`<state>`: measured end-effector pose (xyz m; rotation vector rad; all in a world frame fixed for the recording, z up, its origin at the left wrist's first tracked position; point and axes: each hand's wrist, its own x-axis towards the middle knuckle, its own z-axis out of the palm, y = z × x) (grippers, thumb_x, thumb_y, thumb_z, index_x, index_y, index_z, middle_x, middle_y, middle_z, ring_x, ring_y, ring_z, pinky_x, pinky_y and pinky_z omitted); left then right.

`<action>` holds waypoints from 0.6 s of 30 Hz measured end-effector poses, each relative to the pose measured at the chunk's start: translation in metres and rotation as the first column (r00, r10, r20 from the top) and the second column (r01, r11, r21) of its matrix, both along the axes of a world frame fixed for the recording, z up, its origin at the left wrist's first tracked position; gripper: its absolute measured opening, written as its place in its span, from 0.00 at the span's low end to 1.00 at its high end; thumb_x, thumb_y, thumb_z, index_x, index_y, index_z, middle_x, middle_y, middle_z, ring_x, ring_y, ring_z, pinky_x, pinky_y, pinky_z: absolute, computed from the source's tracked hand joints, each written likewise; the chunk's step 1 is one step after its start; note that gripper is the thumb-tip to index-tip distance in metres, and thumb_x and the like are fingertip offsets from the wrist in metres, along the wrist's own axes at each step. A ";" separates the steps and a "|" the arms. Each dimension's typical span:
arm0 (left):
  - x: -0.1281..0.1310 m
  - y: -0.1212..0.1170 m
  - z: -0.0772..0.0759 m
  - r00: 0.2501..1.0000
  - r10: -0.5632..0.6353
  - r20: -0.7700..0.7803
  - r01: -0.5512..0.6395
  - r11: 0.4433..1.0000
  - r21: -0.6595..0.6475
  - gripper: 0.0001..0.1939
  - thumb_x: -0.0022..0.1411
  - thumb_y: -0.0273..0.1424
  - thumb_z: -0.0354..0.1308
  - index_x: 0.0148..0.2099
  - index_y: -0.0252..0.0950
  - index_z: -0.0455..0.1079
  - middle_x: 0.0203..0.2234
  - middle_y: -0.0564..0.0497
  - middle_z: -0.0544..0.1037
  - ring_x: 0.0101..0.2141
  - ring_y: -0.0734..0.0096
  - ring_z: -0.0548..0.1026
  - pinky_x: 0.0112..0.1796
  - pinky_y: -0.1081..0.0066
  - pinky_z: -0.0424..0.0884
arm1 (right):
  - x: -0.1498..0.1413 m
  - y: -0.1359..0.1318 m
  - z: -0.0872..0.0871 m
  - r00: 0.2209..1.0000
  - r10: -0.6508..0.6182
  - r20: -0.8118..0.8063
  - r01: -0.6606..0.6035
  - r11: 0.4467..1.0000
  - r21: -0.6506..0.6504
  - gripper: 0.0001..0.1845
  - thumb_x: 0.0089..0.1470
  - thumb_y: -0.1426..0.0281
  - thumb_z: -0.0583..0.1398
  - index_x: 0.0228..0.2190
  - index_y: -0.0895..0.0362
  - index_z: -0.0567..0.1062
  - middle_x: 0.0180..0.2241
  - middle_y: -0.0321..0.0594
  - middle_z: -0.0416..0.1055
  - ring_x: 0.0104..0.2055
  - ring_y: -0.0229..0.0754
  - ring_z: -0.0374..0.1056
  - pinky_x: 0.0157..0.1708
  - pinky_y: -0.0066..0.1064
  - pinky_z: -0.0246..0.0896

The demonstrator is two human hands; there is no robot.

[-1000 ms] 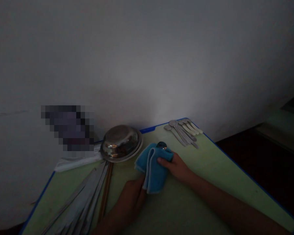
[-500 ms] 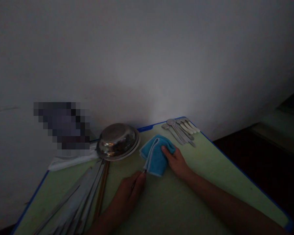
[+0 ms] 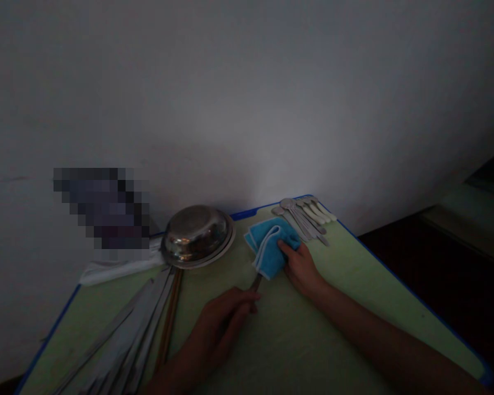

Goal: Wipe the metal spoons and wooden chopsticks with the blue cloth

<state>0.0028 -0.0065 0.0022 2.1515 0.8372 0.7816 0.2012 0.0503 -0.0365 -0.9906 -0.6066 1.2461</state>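
My right hand point(image 3: 304, 272) grips a folded blue cloth point(image 3: 270, 253) with a pale edge, thumb on top. Out of the cloth's near end comes the slim dark handle of a utensil point(image 3: 256, 282). My left hand point(image 3: 222, 318) pinches that handle between thumb and fingers. The utensil's other end is hidden inside the cloth, so its kind does not show. Just beyond the cloth lies a group of metal spoons point(image 3: 287, 205), some of the cutlery having white handles point(image 3: 319, 213).
An upturned metal bowl point(image 3: 195, 233) rests on a pale dish near the wall. To the left lie several long wrapped strips point(image 3: 125, 334), brown chopsticks point(image 3: 169, 318) and white plastic point(image 3: 119, 270). A blurred-out item point(image 3: 107, 208) leans behind. Blue edging borders the green table point(image 3: 395, 323).
The cloth and my right hand have moved slightly up and right. More of the utensil's handle shows between the cloth and my left hand, which has shifted a little right.
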 end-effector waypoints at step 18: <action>0.002 -0.001 0.000 0.972 -0.058 -0.227 0.066 0.997 0.027 0.10 0.61 0.23 0.45 0.36 0.36 0.67 0.29 0.50 0.72 0.31 0.70 0.72 0.32 0.73 0.66 | -0.002 -0.008 0.009 0.978 0.141 0.154 -0.148 0.988 0.037 0.19 0.43 0.63 0.64 0.39 0.53 0.73 0.39 0.36 0.75 0.43 0.43 0.69 0.47 0.39 0.61</action>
